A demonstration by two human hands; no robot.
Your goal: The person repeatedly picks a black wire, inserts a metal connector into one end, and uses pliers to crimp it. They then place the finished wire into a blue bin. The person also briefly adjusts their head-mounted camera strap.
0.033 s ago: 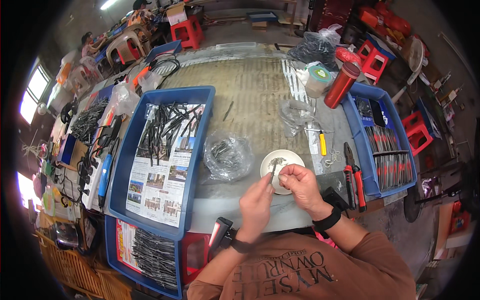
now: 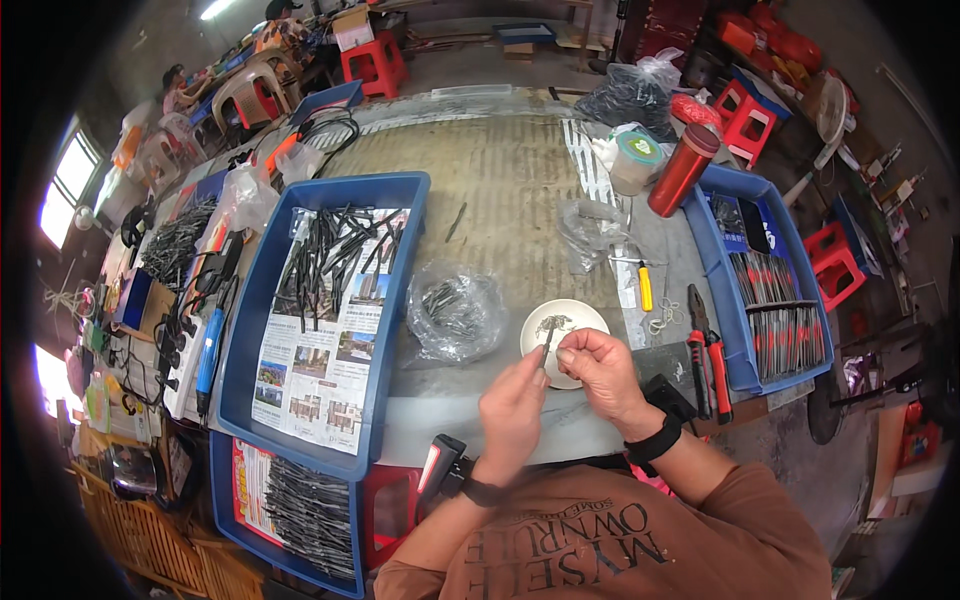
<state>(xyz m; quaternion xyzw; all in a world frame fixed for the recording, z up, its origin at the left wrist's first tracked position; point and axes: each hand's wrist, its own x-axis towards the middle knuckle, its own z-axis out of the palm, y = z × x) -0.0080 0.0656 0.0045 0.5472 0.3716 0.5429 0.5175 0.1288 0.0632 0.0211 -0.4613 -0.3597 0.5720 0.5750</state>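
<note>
My left hand (image 2: 513, 402) pinches a thin dark strip (image 2: 547, 338), its tip pointing up and away from me. Close beside it, my right hand (image 2: 608, 380) has thumb and forefinger pressed together near the strip; what lies between them, if anything, is too small to tell. Both hands are over the near part of a small white bowl (image 2: 590, 317) holding tiny dark pieces (image 2: 553, 323). Left of the bowl sits an open clear plastic bag (image 2: 428, 342) with many small dark pieces inside.
A blue tray (image 2: 385, 335) with newspaper and black strips (image 2: 325, 250) stands left; another blue tray (image 2: 290, 570) is below it. Rightward lie a yellow-handled tool (image 2: 645, 287), red-handled pliers (image 2: 715, 370), a red flask (image 2: 684, 172) and a blue tray (image 2: 715, 270) of packets.
</note>
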